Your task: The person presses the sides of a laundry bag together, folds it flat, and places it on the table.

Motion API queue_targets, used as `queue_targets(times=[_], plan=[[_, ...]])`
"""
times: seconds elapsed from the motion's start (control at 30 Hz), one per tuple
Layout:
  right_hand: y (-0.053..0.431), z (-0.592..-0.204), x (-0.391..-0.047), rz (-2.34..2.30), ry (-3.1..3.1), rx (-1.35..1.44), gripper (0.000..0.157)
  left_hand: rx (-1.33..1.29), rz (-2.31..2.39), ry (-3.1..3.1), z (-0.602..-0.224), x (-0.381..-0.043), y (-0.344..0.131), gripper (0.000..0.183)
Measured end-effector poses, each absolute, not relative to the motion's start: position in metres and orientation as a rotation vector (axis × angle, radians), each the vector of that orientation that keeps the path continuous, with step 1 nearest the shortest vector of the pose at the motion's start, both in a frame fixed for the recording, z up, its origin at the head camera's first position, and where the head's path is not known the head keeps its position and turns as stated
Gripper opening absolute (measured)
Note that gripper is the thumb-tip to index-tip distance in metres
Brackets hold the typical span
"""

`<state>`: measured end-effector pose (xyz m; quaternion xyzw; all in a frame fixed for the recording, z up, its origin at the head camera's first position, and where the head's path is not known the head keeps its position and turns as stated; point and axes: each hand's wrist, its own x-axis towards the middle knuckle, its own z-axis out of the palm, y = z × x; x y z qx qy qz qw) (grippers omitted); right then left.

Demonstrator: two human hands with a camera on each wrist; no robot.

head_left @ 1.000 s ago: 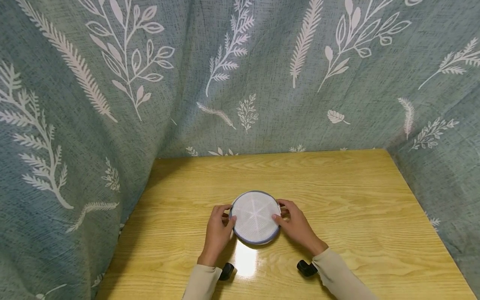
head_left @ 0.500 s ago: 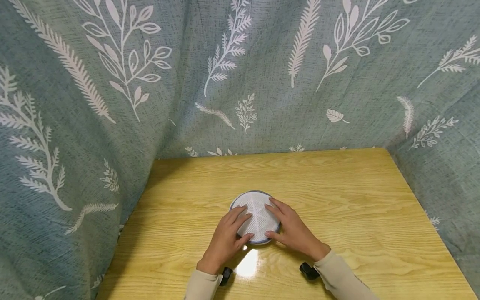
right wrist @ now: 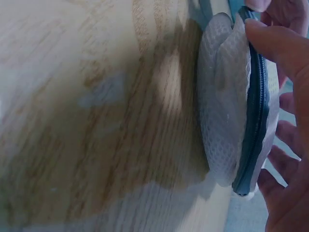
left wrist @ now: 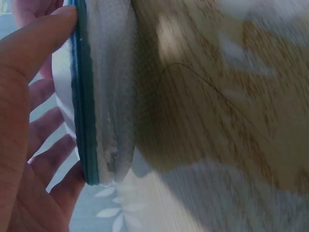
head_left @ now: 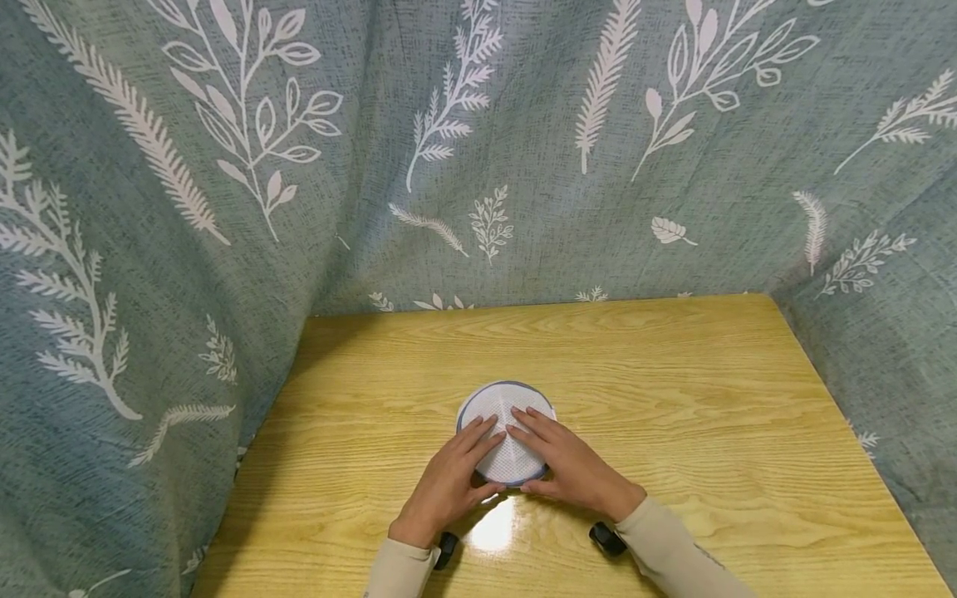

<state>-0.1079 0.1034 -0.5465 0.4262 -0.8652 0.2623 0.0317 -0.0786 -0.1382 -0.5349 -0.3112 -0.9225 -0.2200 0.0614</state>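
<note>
A small round laundry bag [head_left: 489, 402] of white mesh, with a blue zipper round its rim, lies on the wooden table. My left hand [head_left: 447, 475] rests on the left of its top with fingers extended, the thumb at the near edge. From the other side, my right hand [head_left: 574, 467] lies over the top in the same way, its thumb close to the left one. The left wrist view shows the thumb on the zipper [left wrist: 85, 104] and the fingers spread over the top. In the right wrist view, soft mesh [right wrist: 223, 106] bulges below the zipper.
The wooden table [head_left: 673, 365] stretches out around the bag. A blue-green leaf-patterned curtain [head_left: 553, 208] hangs behind it and along both sides. Black wrist cameras [head_left: 608, 538] sit beneath the sleeves. Light glares off the table in front of the bag.
Both hands have let go of the bag's sides and moved onto its top. Since half a second ago they have come closer together, thumbs at the near edge. The bag stays in place.
</note>
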Motion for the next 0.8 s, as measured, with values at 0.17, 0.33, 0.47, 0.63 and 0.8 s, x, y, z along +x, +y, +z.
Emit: queue_targets(times=[0.17,0.33,0.47,0.63,0.8], plan=[[0.1029,-0.5484,-0.1080,0.790,-2.677,1.320,0.088,-0.938,-0.641,-2.832,-0.5372,-0.0784,-0.1386,0.081],[0.1020,-0.5496,-0.1090,0.782,-2.681,1.331,0.090,-0.918,-0.649,-2.868,-0.5393,-0.0787,-0.1385,0.080],[0.1017,-0.5496,-0.1094,0.789,-2.697,1.338,0.092,-0.903,-0.683,-2.885,-0.5400,-0.0787,-0.1381,0.078],[0.1020,-0.5498,-0.1095,0.795,-2.716,1.337,0.091,-0.891,-0.705,-2.898,-0.5404,-0.0783,-0.1369,0.077],[0.1025,-0.5509,-0.1093,0.794,-2.721,1.338,0.089,-0.876,-0.704,-2.914,-0.5404,-0.0781,-0.1356,0.075]])
